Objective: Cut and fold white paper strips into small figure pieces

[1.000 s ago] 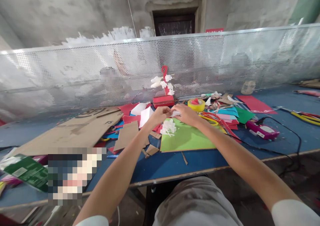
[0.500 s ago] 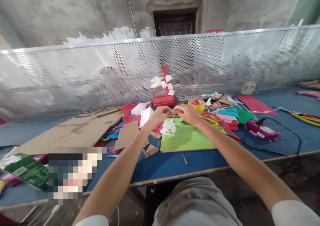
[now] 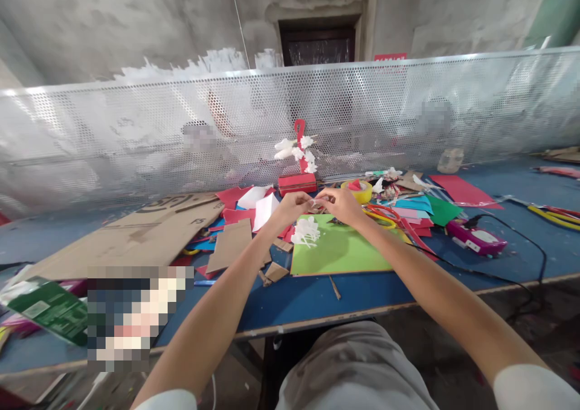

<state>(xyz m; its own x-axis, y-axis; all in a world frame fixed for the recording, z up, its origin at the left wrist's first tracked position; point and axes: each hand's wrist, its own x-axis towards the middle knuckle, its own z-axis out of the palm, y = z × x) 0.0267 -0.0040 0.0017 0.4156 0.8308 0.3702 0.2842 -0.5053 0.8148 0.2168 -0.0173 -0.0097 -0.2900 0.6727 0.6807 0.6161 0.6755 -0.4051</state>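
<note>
Held out over the far edge of a lime-green sheet (image 3: 347,254), my left hand (image 3: 292,208) and my right hand (image 3: 342,206) almost meet at the fingertips. Both are closed in a pinch. Something small and pale seems to sit between the fingers, too tiny to name. Just below them, a small heap of white paper cutouts (image 3: 306,232) lies on the sheet's left part. Beyond my hands stands a red box (image 3: 296,184) with a red upright (image 3: 299,131), and white paper flowers (image 3: 297,153) cluster on the upright.
Yellow tape (image 3: 362,195) and yellow-handled scissors (image 3: 383,220) lie right of my hands. Flat cardboard (image 3: 131,235) and coloured paper scraps cover the left. A purple device (image 3: 478,238) with a black cable sits at right. A perforated metal screen (image 3: 181,108) rises behind.
Hardly anything differs. My fingertips have shifted very slightly while staying pinched close together; the things on the table lie as before.
</note>
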